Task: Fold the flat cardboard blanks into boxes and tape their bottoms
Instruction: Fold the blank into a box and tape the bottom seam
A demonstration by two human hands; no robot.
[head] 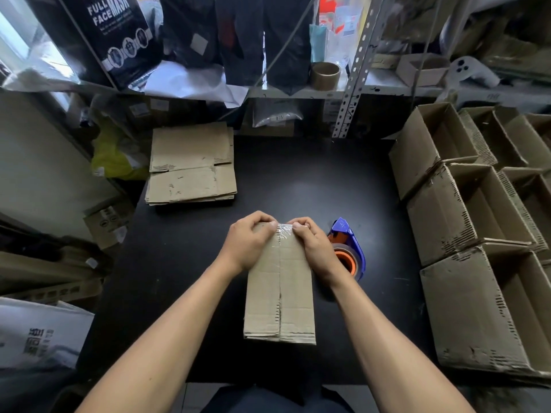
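A folded box (280, 289) is stood bottom-up on the black worktop (298, 180), under both hands. Its far edge is gripped by the left hand (250, 244) and the right hand (313, 245), fingers curled over it, and the clear tape (284, 231) is pressed down between the thumbs. The seam appears taped, so this box is judged nearly finished. Finished boxes (465, 222) are stacked well right of the right hand. Flat blanks (190, 165) remain beyond the left hand. A tape dispenser (347, 248) is set just beside the right hand.

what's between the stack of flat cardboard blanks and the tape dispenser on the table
In the head view, the box being taped, with the left hand and right hand pressing tape at its far end, sits between the stack of blanks and tape dispenser; otherwise bare black table.
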